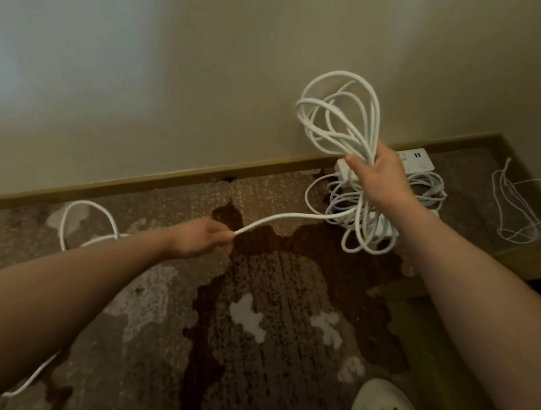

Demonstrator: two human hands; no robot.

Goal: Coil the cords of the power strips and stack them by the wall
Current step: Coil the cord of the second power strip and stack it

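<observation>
Near wall, above carpet (165, 293): right hand (380, 174) gripped coil (341, 113); left hand (205, 237) pinched cord (281, 220) stretched between hands. Best feed even loops, keep slack untwisted. Stacked power strips (418, 160) lay behind right hand, apparently against baseboard (167, 177).

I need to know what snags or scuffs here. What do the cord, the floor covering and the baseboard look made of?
Cord: smooth white plastic or rubber jacket, judging by its even matte sheen and springy loops.
Floor covering: carpet, seemingly short pile, with a nubby brown and pale patterned texture.
Baseboard: looks like painted or stained wood, olive-brown with a dull finish, though laminate is possible.
</observation>
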